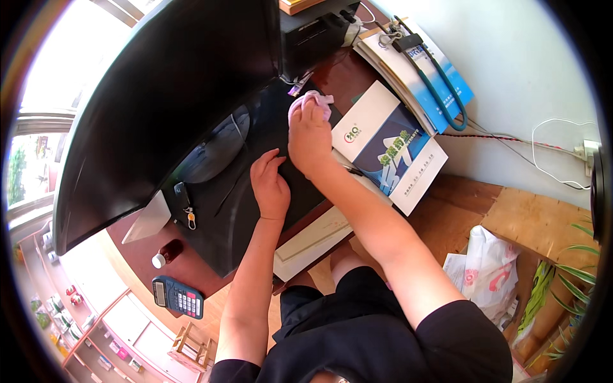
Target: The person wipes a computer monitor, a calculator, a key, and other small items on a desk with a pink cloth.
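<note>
My right hand [310, 141] presses a bunched pink cloth [318, 99] onto the far right part of a black desk mat [254, 206]. My left hand [269, 184] is over the mat's middle, fingers loosely bent and apart, with nothing visible in it. Before both hands stands a large black monitor [167, 91] on a rounded glossy base [215, 148]. Just beyond the cloth lies a small purple and white packet [300, 85]. Close by my right wrist is a printed folder [383, 143] in white and blue, bearing writing.
Keys with a fob [184, 198], a brown bottle with a white cap [165, 256] and a calculator [177, 297] lie along the left. Upright brochures [412, 72] carry a green-coated U-shaped lock [443, 95]. An open drawer [311, 242] juts out below the desk edge.
</note>
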The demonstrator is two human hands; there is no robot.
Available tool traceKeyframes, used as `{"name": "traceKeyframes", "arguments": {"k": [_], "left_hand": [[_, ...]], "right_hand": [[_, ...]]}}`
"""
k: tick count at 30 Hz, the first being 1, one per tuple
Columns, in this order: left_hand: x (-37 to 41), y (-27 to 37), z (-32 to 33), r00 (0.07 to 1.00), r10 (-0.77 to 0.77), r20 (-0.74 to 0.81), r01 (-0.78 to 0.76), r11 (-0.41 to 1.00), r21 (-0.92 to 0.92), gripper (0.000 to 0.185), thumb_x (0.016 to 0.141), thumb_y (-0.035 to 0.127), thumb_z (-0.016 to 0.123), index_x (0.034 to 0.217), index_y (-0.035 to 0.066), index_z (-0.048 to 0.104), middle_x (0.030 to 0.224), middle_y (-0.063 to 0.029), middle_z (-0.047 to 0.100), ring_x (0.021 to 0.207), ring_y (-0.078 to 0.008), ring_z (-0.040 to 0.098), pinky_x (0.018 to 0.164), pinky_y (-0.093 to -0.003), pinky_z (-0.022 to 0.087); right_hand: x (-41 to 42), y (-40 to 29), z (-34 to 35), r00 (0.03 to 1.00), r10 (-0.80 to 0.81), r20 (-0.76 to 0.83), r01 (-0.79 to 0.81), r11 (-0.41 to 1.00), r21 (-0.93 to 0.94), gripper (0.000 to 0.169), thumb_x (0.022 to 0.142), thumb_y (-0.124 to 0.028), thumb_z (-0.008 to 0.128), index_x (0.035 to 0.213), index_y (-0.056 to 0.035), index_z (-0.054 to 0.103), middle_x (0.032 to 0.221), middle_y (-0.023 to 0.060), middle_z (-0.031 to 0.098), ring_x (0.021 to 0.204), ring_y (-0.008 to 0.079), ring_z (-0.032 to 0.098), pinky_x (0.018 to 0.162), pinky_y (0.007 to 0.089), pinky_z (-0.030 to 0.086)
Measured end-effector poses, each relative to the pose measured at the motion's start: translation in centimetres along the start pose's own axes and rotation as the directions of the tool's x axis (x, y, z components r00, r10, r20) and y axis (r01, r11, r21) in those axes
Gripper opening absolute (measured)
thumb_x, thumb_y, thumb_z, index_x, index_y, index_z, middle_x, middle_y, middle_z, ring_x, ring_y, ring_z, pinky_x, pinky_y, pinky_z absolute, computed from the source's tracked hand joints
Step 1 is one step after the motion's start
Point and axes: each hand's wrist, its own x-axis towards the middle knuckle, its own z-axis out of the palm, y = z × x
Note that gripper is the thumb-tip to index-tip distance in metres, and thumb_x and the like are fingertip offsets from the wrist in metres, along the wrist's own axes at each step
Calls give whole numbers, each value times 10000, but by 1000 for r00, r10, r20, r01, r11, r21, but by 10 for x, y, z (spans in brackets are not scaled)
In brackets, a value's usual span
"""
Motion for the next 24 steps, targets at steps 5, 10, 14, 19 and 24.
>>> {"name": "traceKeyframes", "arguments": {"k": [5, 10, 14, 19, 24], "left_hand": [[-14, 14, -14, 998, -69, -6, 69, 997, -36, 328, 777, -93, 520, 1020, 11, 712, 1205, -144, 679, 1122, -372, 611, 1012, -454, 472], [-33, 16, -24, 995, -76, 67, 77, 997, -21, 320, 753, -86, 547, 1009, 10, 713, 1211, -130, 673, 1127, -375, 600, 1011, -462, 475], [-42, 16, -27, 994, -73, 84, 75, 997, -21, 330, 761, -96, 531, 1011, 18, 713, 1193, -132, 681, 1106, -373, 608, 999, -452, 475], [-26, 19, -24, 997, -78, 25, 79, 994, -75, 352, 762, -100, 558, 1065, 1, 707, 1218, -146, 666, 1128, -380, 598, 1004, -459, 477], [44, 17, 9, 999, -46, 6, 46, 998, -35, 427, 802, -96, 558, 1191, 12, 700, 1314, -170, 636, 1156, -401, 598, 1023, -457, 484]], "right_hand": [[-10, 13, -12, 958, -239, -155, 276, 915, 293, 464, 734, -49, 680, 1197, -37, 650, 1387, 115, 575, 1171, 341, 565, 824, 423, 536], [10, 29, -11, 975, -189, -115, 215, 929, 302, 475, 720, -63, 677, 1194, -55, 657, 1393, 134, 600, 1130, 376, 591, 873, 462, 541], [18, 35, -21, 989, 19, 148, -60, 960, 274, 492, 717, -111, 694, 1205, -61, 653, 1406, 179, 578, 1129, 418, 577, 943, 471, 533], [-5, 37, -37, 994, 31, 105, -66, 932, 356, 487, 757, -119, 685, 1236, -42, 648, 1395, 195, 574, 1172, 437, 556, 990, 485, 507], [-33, 37, -45, 975, 222, 33, -182, 697, 693, 525, 786, -77, 649, 1308, -17, 637, 1351, 190, 609, 1219, 413, 570, 1056, 443, 467]]}}
